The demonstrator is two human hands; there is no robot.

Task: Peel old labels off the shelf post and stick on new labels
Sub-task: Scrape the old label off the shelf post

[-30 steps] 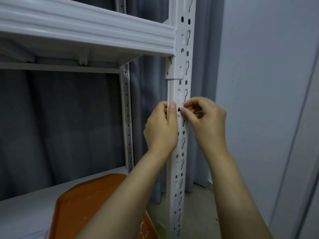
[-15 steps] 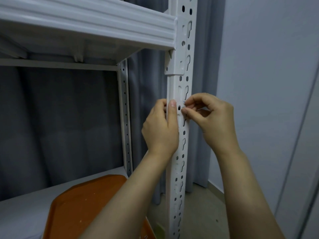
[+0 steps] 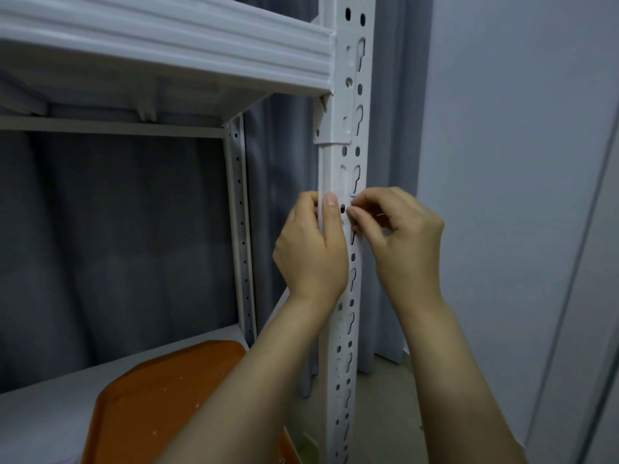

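Head view: the left hand (image 3: 311,249) grips the shelf post (image 3: 345,162), thumb along its front, while the right hand (image 3: 402,236), at its 3 o'clock, pinches a small blue-marked label (image 3: 351,197) on the post, apparently mid-task, peeling or sticking unclear.

Left hand (image 3: 311,252) grips; right hand (image 3: 407,239) pinches with curled fingers (image 3: 371,199).

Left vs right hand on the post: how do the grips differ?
Left hand wraps the shelf post, thumb flat up its front; right hand pinches a small label at its face. Left hand is left of the post, right hand right of it. Both at the same height.
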